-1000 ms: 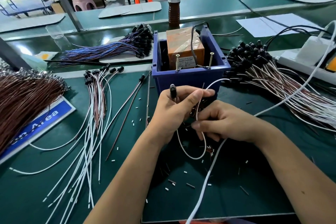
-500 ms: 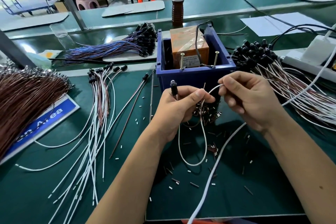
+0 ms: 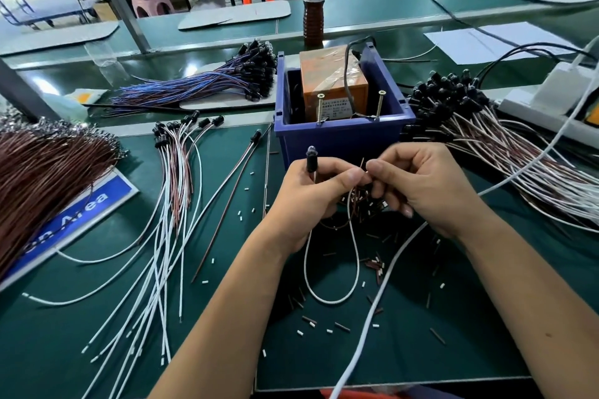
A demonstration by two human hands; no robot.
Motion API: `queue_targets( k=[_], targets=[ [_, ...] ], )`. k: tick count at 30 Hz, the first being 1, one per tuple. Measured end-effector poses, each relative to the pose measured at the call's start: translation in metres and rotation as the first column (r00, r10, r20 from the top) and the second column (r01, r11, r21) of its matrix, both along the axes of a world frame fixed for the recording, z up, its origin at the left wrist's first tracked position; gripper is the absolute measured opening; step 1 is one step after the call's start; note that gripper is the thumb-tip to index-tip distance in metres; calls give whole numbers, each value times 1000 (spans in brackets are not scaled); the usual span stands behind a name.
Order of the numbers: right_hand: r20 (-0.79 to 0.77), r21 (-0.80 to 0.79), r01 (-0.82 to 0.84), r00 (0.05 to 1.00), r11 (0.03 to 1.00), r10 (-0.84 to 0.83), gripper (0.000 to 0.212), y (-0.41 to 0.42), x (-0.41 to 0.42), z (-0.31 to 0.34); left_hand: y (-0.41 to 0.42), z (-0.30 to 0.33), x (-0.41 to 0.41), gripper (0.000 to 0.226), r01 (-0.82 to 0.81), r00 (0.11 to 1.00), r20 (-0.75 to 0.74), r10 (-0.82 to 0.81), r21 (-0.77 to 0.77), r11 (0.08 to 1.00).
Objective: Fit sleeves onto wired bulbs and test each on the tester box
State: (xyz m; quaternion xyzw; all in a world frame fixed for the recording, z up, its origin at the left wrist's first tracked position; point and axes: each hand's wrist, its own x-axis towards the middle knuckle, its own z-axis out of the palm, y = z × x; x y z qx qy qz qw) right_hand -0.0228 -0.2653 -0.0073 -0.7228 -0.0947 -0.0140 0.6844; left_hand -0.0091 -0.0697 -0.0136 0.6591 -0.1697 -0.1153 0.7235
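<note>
Since half a second ago the right hand (image 3: 418, 185) has been brought back in, so thumb tips nearly meet just near the blue box (image 3: 343, 136). Fingers are curled, pinching a thin brown sleeve (image 3: 362, 162) upright. A black bulb (image 3: 311, 160) is gripped upright in the left hand (image 3: 311, 194), its white wire (image 3: 337, 298) looped down onto the mat (image 3: 453, 334).

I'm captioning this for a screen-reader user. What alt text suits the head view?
Two bare hands work in front of a blue tester box: the left hand grips a black bulb upright, while the right hand pinches a thin piece at the end of its white wire. Wired-bulb bundles and cut sleeve bits lie on the green mat.
</note>
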Motion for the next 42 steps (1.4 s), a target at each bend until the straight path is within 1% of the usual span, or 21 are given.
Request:
queue_targets(
  k=[6, 7, 10, 11, 13, 15, 18, 20, 22, 25, 27, 29, 32, 34, 36, 38, 40, 42],
  targets=[
    [-5, 11, -3, 1000, 1000, 3, 34, 1, 0, 1, 2, 0, 0, 15, 30, 999, -27, -31, -27, 999],
    [-14, 36, -5, 1000, 999, 6, 34, 1, 0, 1, 2, -1, 0, 15, 32, 999, -35, -33, -32, 999],
    [-72, 192, -38, 996, 981, 53, 38, 1, 1, 0, 2, -1, 2, 16, 22, 996, -79, -29, -84, 996],
    [-79, 207, -56, 994, 977, 74, 37, 1, 1, 0, 2, -1, 2, 16, 15, 995, -96, -26, -110, 994],
    [-48, 163, -96, 993, 982, 105, 28, 1, 0, -1, 2, 0, 3, 16, 15, 992, -121, -33, -150, 989],
    [-9, 136, -124, 992, 983, 126, 25, 3, -1, -3, 3, 0, 3, 16, 35, 989, -137, -61, -188, 982],
    [-13, 214, -117, 992, 970, 122, 22, 6, -1, -4, 3, 0, 3, 17, 66, 981, -162, -107, -242, 968],
    [-15, 249, -96, 995, 964, 103, 19, 8, 0, -4, 3, 1, 2, 17, 100, 980, -143, -137, -242, 965],
    [10, 261, -63, 998, 963, 62, 15, 8, 0, -4, 4, 2, 1, 17, 99, 985, -115, -127, -219, 971],
    [97, 293, -59, 995, 954, 32, 12, 5, 1, 0, 6, 5, 3, 17, 4, 998, -54, -14, -182, 983],
    [153, 315, -87, 987, 945, 40, 15, 4, 0, 3, 6, 6, 3, 19, -43, 998, 37, 50, -184, 982],
    [166, 349, -73, 986, 934, 15, 14, 5, 0, 5, 6, 7, 2, 20, -89, 987, 111, 113, -204, 975],
    [194, 307, 61, 973, 950, -125, 6, 9, -1, 3, 3, 8, 0, 15, -228, 944, 194, 266, -197, 953],
    [248, 246, 182, 938, 952, -243, 4, 12, -1, 2, 1, 7, 0, 10, -337, 892, 242, 382, -206, 918],
    [321, 185, 333, 869, 925, -377, 5, 13, 0, 3, -1, 8, 0, 5, -443, 823, 287, 490, -216, 870],
    [410, 123, 478, 774, 870, -483, 3, 15, 1, 3, -2, 8, 1, 3, -537, 754, 311, 579, -215, 815],
    [487, 68, 578, 692, 813, -533, 3, 17, 2, 5, -3, 7, 2, 6, -605, 700, 323, 637, -206, 769],
    [549, 9, 645, 635, 764, -543, 9, 21, 3, 7, -6, 7, 1, 10, -640, 661, 358, 660, -191, 744]
  ],
)
